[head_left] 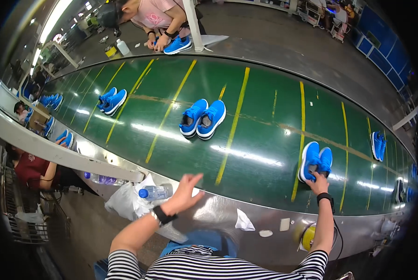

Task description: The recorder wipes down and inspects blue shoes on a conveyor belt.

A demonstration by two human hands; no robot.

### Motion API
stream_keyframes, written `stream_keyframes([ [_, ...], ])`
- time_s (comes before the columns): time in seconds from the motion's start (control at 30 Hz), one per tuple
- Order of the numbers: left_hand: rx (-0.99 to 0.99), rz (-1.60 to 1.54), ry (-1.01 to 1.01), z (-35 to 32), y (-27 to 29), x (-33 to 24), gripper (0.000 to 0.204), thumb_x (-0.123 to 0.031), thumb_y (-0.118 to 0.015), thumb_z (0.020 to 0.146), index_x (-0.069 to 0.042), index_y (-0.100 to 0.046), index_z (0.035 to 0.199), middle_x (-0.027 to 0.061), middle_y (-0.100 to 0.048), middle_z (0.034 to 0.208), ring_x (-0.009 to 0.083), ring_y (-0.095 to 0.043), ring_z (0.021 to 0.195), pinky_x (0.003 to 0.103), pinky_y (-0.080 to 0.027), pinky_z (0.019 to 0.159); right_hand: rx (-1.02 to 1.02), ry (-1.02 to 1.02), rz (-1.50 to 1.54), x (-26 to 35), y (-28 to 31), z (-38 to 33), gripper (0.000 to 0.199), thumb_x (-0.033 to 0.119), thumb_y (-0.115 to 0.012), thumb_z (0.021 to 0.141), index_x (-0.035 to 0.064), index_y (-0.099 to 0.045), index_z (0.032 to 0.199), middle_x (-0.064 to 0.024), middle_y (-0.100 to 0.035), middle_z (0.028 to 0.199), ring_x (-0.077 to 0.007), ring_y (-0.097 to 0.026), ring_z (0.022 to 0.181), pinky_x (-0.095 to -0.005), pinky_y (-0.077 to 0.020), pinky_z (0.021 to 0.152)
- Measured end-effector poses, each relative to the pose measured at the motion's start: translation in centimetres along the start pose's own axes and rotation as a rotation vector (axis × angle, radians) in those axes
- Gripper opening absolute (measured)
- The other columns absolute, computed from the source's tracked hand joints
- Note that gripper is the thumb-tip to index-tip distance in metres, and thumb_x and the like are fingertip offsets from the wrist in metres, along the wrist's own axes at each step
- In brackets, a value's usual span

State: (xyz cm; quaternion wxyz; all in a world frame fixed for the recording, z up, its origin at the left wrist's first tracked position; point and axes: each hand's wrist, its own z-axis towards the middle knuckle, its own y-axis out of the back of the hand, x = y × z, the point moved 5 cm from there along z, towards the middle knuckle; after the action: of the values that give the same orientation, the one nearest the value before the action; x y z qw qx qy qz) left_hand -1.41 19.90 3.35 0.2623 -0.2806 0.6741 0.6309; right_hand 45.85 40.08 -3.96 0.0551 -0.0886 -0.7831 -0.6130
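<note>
My right hand (318,184) reaches over the near edge of the green conveyor belt (260,149). Its fingers are closed at the heel end of a blue sneaker (309,161) with a white sole. The matching blue sneaker (326,161) stands right beside it, toes pointing away from me. Nothing is in my left hand (184,193), which hovers over the metal ledge by the belt with thumb and fingers apart. Farther along, beyond that hand, another pair of blue sneakers (211,120) rests on the belt.
Yellow lines cross the belt, and more sneaker pairs (112,101) ride on it. A capped plastic bottle (156,192) and white plastic bag (127,201) lie left on the ledge (227,214). A yellow roll (308,237) sits near my right forearm. Across the belt, a co-worker (155,21) handles a sneaker.
</note>
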Motion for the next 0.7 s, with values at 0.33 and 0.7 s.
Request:
stream_keyframes([
  [0.33,0.302,0.709,0.434,19.1,2.7,11.4,0.071,-0.044,-0.067,0.067,-0.033,-0.036,0.130,0.0223,-0.046,0.119,0.0365,-0.042,0.115,0.063,-0.015,0.098,-0.551,0.666,0.993,15.4,18.8,-12.8,0.020,0.004,-0.068,0.067,0.0056,-0.058,0.085,-0.0049,-0.054,0.088,-0.0244,-0.048,0.089,-0.0330,-0.0394,0.074],
  [0.7,0.116,0.643,0.084,12.1,0.6,4.3,0.040,-0.040,-0.066,0.069,-0.014,-0.060,0.099,0.0163,-0.059,0.087,0.0303,-0.056,0.088,0.050,-0.030,0.087,-0.540,0.824,2.054,23.4,24.3,-23.3,0.008,0.015,-0.062,0.071,0.0187,-0.059,0.065,0.0123,-0.054,0.066,-0.0047,-0.044,0.070,-0.0245,-0.0313,0.067],
])
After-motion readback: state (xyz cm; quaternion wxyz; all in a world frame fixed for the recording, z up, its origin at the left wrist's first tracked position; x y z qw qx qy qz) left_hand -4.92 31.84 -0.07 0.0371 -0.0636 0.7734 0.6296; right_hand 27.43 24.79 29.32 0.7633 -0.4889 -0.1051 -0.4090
